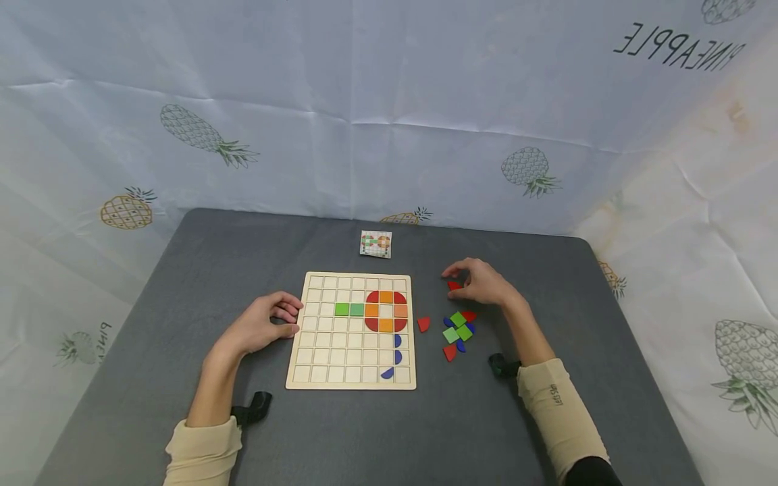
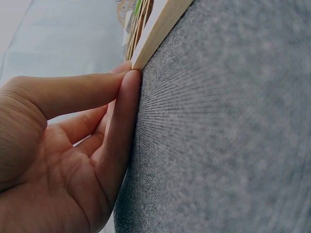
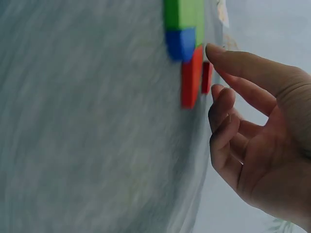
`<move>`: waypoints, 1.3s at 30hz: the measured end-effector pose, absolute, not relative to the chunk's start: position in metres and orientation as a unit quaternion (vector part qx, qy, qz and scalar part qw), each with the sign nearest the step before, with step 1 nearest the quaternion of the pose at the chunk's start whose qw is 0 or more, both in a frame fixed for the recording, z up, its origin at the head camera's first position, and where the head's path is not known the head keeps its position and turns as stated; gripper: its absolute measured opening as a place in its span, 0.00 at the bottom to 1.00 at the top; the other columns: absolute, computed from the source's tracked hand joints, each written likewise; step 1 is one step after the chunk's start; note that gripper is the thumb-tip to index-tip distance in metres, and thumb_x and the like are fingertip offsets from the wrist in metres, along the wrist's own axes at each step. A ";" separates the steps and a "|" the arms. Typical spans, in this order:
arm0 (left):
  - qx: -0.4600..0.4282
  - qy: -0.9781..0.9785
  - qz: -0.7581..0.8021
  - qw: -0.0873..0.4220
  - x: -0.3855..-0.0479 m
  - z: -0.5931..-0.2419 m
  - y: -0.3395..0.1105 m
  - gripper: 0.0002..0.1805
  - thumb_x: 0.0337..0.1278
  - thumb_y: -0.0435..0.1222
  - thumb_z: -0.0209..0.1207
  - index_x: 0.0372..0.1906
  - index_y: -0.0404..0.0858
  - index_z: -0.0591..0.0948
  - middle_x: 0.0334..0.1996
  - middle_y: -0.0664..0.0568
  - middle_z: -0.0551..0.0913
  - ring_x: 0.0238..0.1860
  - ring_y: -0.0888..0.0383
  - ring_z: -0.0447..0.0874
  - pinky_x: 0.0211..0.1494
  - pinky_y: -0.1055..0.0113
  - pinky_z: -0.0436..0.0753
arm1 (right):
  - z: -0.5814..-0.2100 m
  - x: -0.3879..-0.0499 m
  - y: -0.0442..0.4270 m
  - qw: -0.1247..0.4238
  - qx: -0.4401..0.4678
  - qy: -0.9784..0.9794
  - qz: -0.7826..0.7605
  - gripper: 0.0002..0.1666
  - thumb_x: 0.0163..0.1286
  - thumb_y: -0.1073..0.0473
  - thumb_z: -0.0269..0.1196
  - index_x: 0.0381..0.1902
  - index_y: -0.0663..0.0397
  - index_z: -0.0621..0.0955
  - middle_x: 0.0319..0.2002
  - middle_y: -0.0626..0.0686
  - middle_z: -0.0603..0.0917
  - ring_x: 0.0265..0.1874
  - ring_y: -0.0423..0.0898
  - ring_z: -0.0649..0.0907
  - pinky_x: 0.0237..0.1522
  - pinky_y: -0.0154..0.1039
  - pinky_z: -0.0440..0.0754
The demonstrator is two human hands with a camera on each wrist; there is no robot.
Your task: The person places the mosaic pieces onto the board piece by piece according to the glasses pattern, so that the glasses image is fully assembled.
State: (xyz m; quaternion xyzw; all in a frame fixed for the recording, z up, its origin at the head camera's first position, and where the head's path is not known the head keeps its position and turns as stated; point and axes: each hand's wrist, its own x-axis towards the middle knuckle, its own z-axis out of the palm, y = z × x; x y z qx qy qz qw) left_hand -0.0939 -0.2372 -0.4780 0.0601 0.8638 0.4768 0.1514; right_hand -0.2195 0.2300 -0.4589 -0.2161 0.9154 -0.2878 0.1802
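A light wooden board (image 1: 350, 381) with a square grid lies flat, bearing red, orange and green pieces and several blue half-round pieces (image 1: 398, 357). At its left edge my left hand (image 1: 261, 327) pinches the rim; in the left wrist view the thumb and a fingertip meet at the wooden edge (image 2: 163, 34). My right hand (image 1: 483, 283) is over a red piece (image 1: 454, 285), thumb and fingers spread on either side. In the right wrist view that red piece (image 3: 207, 77) shows beyond the parted fingertips, which hold nothing.
A loose pile lies right of the board: green squares (image 1: 464, 333), blue pieces (image 1: 460, 346) and red pieces (image 1: 450, 352). Another red piece (image 1: 423, 325) lies between pile and board. A small printed pattern card (image 1: 375, 244) is behind the board on the grey table (image 1: 340, 439).
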 end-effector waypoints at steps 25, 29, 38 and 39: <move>0.061 0.861 0.481 0.151 -0.093 -0.478 -0.238 0.21 0.65 0.26 0.70 0.60 0.28 0.80 0.50 0.38 0.83 0.47 0.54 0.83 0.47 0.71 0.82 | -0.466 -0.231 0.252 0.203 -0.239 0.889 -0.333 0.14 0.69 0.59 0.77 0.50 0.59 0.90 0.42 0.58 0.88 0.19 0.37 0.74 0.28 0.33 0.74; 0.062 0.860 0.484 0.152 -0.094 -0.479 -0.238 0.21 0.65 0.26 0.71 0.60 0.28 0.80 0.50 0.39 0.83 0.47 0.54 0.83 0.47 0.71 0.82 | -0.462 -0.228 0.242 0.194 -0.239 0.888 -0.340 0.15 0.70 0.57 0.77 0.51 0.57 0.89 0.43 0.57 0.89 0.20 0.38 0.75 0.29 0.33 0.74; 0.066 0.860 0.485 0.147 -0.093 -0.479 -0.238 0.21 0.64 0.27 0.71 0.60 0.27 0.80 0.49 0.38 0.83 0.45 0.58 0.82 0.47 0.71 0.82 | -0.453 -0.219 0.192 0.169 -0.254 0.883 -0.358 0.15 0.72 0.57 0.75 0.52 0.56 0.89 0.44 0.56 0.88 0.20 0.42 0.74 0.27 0.34 0.72; 0.066 0.860 0.485 0.146 -0.093 -0.479 -0.238 0.21 0.64 0.27 0.71 0.60 0.27 0.80 0.49 0.38 0.83 0.44 0.58 0.82 0.47 0.71 0.82 | -0.453 -0.217 0.185 0.170 -0.255 0.883 -0.356 0.15 0.71 0.57 0.75 0.52 0.55 0.89 0.44 0.56 0.88 0.21 0.43 0.74 0.27 0.34 0.72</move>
